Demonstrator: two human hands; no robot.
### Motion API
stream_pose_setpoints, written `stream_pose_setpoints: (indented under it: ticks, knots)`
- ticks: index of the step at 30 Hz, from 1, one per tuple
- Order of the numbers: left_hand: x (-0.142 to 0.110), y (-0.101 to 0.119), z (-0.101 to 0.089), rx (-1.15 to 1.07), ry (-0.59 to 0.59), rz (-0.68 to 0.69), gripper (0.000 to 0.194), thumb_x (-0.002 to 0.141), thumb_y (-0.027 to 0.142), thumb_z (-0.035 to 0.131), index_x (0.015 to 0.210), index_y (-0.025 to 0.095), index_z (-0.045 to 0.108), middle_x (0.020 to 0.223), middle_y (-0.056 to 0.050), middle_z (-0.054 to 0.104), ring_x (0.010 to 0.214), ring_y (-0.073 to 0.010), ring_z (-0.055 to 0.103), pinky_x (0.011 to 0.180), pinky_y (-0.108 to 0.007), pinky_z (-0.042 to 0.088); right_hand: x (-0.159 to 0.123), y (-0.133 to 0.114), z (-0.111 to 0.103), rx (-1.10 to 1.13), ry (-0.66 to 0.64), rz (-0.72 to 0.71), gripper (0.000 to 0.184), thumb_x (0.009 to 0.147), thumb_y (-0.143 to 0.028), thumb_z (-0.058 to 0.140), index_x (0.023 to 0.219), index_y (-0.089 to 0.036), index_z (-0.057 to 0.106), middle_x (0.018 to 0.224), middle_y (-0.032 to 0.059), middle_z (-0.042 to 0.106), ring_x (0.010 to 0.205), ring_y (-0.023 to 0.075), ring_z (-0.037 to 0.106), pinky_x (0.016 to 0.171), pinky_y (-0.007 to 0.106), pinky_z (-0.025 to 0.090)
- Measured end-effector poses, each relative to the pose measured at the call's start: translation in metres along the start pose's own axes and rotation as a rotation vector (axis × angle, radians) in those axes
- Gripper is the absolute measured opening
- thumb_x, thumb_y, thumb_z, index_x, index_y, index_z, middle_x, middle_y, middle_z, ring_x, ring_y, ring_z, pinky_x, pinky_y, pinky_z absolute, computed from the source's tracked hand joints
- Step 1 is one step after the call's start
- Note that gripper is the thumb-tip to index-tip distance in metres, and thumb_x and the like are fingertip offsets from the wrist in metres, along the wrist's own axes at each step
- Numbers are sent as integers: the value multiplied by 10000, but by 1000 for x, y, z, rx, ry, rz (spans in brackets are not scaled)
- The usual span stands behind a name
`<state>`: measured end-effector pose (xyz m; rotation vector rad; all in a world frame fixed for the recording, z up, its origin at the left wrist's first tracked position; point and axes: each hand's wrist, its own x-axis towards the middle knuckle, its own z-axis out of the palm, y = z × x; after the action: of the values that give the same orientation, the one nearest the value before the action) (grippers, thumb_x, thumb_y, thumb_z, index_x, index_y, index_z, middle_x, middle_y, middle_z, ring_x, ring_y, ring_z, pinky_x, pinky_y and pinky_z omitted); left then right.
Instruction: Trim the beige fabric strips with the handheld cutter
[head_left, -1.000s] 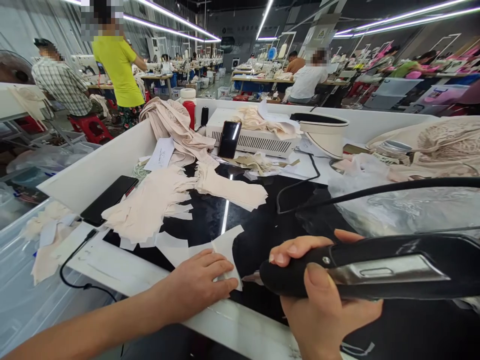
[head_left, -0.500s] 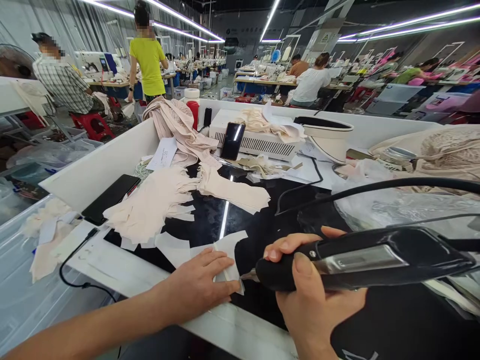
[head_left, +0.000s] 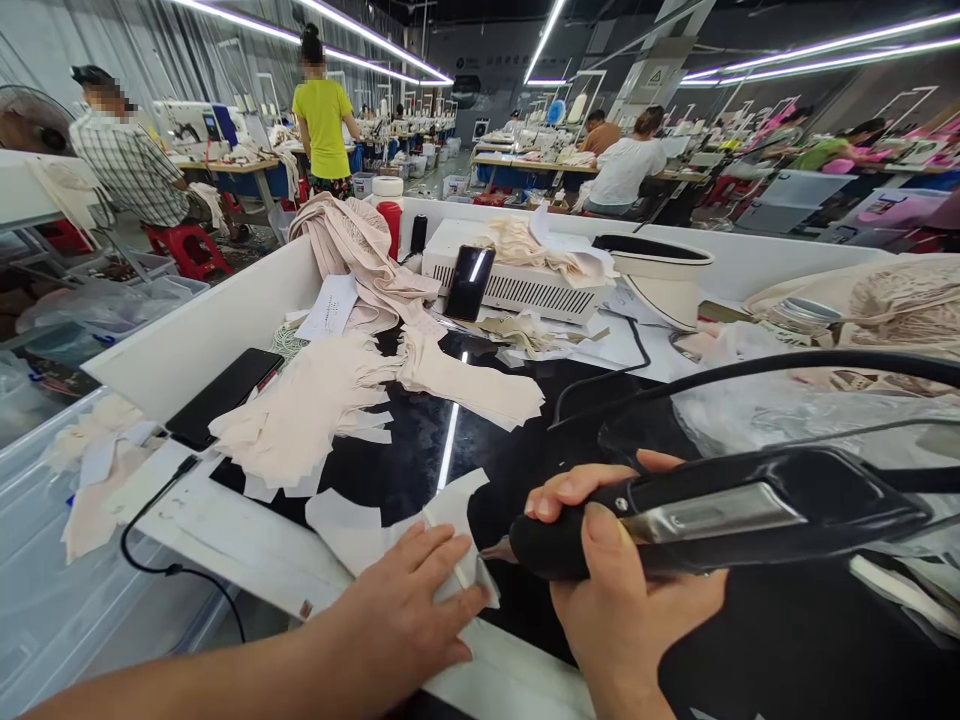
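My left hand [head_left: 409, 605] holds a thin white fabric piece [head_left: 349, 522] against the black glossy tabletop [head_left: 517, 470], near its front edge. The fingers lie over the piece and the thumb is at its right end, where the material is folded and lifts a little. My right hand [head_left: 622, 580] is wrapped around a black corded hand tool [head_left: 720, 515] with a silver plate on its side. Its pointed metal tip [head_left: 499, 550] is beside the right end of the piece; whether they touch, I cannot tell.
Pale pink cut pieces [head_left: 292, 415] lie in a fanned pile, beside another stack [head_left: 480, 385]. A phone [head_left: 470, 283] leans on a white vented box [head_left: 540, 297]. The tool's cable [head_left: 750, 380] arches right, past clear plastic bags [head_left: 750, 420]. Workers sit beyond the white rim [head_left: 202, 335].
My left hand has slid slightly towards me, and the white fabric's right end has shifted and folded up more. The tool has barely moved. A person in yellow has stepped right in the background.
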<state>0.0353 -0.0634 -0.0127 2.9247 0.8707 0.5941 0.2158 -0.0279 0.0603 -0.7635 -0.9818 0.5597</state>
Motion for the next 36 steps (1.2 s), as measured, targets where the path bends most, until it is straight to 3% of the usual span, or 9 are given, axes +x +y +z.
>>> stream_pose_setpoints:
  ticks: [3,5,7,10,18,22,29,36]
  knots:
    - [-3,10,-5,53,24,15,538,1082,522,660,1453,135,614,1478,-188,675,1422,-316,618,1176,-428,539,-5,-4,-5,8,-32,3,386,882,-306,870,1197,-280,649,781,-51,703,574,160,649,559,321,616]
    - [0,9,-12,81,68,38,406,1119,420,620,1369,102,659,1396,-161,725,1353,-269,662,1186,-376,527,-8,-4,-6,10,-38,-9,404,881,-321,876,1215,-282,652,786,-48,701,578,161,646,557,321,612]
    - [8,1,-17,80,103,63,260,1137,296,580,1235,89,703,1266,-142,764,1237,-235,711,1168,-351,538,-9,-4,-7,10,-35,-14,413,878,-338,882,1217,-284,653,786,-45,698,578,165,641,551,324,605]
    - [18,-17,-22,18,116,110,195,1132,210,553,1131,86,704,1132,-126,764,1102,-222,736,1081,-341,594,-10,-4,-6,1,-26,-10,397,882,-349,881,1201,-284,654,778,-44,684,574,163,628,550,329,599]
    - [16,-49,-12,-37,43,92,106,1078,143,613,1169,117,661,1166,-103,734,1071,-235,727,1009,-373,639,-12,-4,-5,18,-23,-19,395,895,-325,876,1218,-280,652,791,-41,694,592,161,642,571,323,609]
    - [14,-49,-12,-12,28,96,155,1074,207,661,1211,134,658,1212,-118,721,1114,-249,722,1027,-384,626,-12,-3,-6,13,-24,-22,401,893,-334,881,1216,-275,650,793,-39,693,589,163,644,579,331,609]
    - [8,-45,-19,28,-59,115,392,1073,474,693,1389,246,649,1372,-150,689,1288,-288,684,1109,-471,577,-8,-6,-3,-24,-19,-41,394,873,-335,872,1187,-271,644,760,-53,686,549,165,624,537,331,592]
    - [8,-40,-15,80,-56,106,434,1040,522,727,1365,238,677,1396,-171,691,1310,-307,688,1099,-475,581,-7,-6,-3,-22,2,-21,414,845,-325,888,1175,-267,645,758,-49,692,554,171,624,534,336,594]
